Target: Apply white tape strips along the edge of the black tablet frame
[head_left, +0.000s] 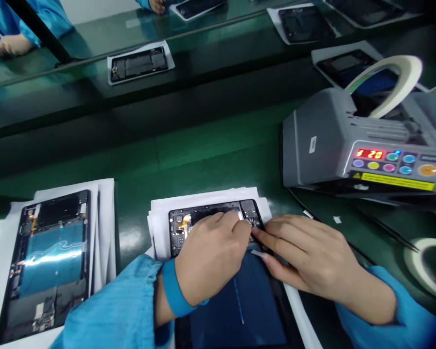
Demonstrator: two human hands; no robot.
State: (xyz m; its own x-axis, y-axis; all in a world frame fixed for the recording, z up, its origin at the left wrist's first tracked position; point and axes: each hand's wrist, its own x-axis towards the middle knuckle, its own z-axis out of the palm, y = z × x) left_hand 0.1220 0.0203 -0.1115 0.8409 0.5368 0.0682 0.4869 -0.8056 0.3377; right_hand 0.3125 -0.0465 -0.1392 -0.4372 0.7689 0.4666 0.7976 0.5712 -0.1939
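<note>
An opened tablet (236, 295) lies in front of me on white sheets (160, 228), its dark blue battery area and circuit parts exposed. Over its upper part is my left hand (214, 257), wearing a blue wristband (175, 288). Its fingers are closed in a pinch, and whatever is between them is hidden. My right hand (312, 257) comes in from the right, fingertips at the tablet's right edge beside the left fingers. From its thumb and fingers sticks out a small whitish strip of tape (257, 253).
A grey tape dispenser (316, 145) with lit display stands at right. Below it lie tweezers (388, 230) and a tape roll (417, 271). Another opened tablet (51, 261) rests on sheets at left. Further tablets (140, 64) lie beyond, where a co-worker's hands (14, 44) show.
</note>
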